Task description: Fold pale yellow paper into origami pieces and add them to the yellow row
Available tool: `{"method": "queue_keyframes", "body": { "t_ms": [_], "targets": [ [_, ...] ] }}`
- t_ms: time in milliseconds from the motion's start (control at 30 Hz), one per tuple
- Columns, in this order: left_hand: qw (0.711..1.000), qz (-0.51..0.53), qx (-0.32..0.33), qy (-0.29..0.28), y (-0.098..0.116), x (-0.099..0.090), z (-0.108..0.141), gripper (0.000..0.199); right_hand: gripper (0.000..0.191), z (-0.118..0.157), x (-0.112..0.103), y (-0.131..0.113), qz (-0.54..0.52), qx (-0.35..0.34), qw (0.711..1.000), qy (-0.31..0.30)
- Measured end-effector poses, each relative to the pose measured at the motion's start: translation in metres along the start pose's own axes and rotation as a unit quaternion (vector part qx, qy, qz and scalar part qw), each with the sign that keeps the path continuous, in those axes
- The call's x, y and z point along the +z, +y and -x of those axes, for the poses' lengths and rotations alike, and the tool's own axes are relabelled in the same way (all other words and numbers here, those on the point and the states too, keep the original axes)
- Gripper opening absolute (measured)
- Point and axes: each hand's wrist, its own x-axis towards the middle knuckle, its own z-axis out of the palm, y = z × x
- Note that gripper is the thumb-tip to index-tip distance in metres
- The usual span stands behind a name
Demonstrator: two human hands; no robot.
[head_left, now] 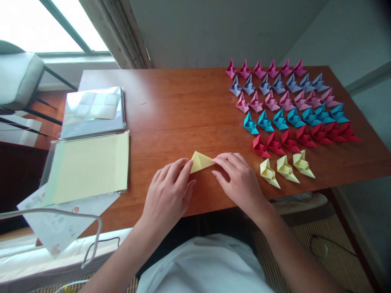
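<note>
Your left hand (169, 189)'s bunched fingers, pinch unclear, and right hand (240, 181)'s fingertips, thumb apart, touch opposite ends of the yellow paper (200, 161) on the table (171, 118), where uneven pressure could skew a crease.

Chair (18, 75) cropped at left edge.

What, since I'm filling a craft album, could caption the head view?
Bare left hand and right hand touch a folded yellow paper beside rows of colourful folded-paper shapes.
</note>
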Motion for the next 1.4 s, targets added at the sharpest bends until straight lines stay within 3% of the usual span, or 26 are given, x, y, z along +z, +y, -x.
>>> {"method": "queue_keyframes", "body": {
  "t_ms": [133,333,467,667,767,867,967,1167,1267,1400],
  "targets": [
    [1.000,0.028,-0.009,-0.004,0.003,0.006,-0.018,0.046,0.033,-0.004,0.000,0.005,0.013,0.023,1.000,0.004],
    [0.997,0.063,-0.034,-0.003,0.007,0.009,-0.028,0.049,0.009,-0.008,0.002,0.004,-0.040,0.048,0.998,0.006],
    [0.994,0.098,-0.048,0.007,0.006,0.011,-0.028,0.053,0.014,-0.008,0.000,0.003,-0.102,0.044,0.994,0.014],
    [0.967,0.236,-0.093,0.027,0.004,0.006,-0.027,0.045,0.012,-0.003,-0.013,-0.003,-0.213,0.080,0.974,0.003],
    [0.912,0.384,-0.143,0.024,0.005,0.000,-0.028,0.038,0.012,-0.003,-0.021,-0.008,-0.221,0.071,0.972,0.027],
    [0.824,0.530,-0.200,-0.003,0.007,-0.006,-0.030,0.038,0.015,-0.004,-0.027,-0.014,-0.248,0.067,0.966,0.038],
    [0.753,0.612,-0.240,-0.018,0.010,-0.009,-0.032,0.023,0.016,-0.003,-0.029,-0.018,-0.293,0.087,0.951,0.035],
    [0.645,0.695,-0.317,0.018,0.017,-0.008,-0.033,0.014,0.034,0.002,-0.020,-0.022,-0.491,0.165,0.855,0.016],
    [0.610,0.714,-0.343,0.024,0.020,-0.008,-0.034,0.014,0.034,0.004,-0.014,-0.024,-0.523,0.157,0.838,0.009],
    [0.604,0.718,-0.346,0.037,0.024,-0.007,-0.034,0.014,0.025,0.004,-0.012,-0.027,-0.489,0.147,0.860,-0.006]
  ]
}}
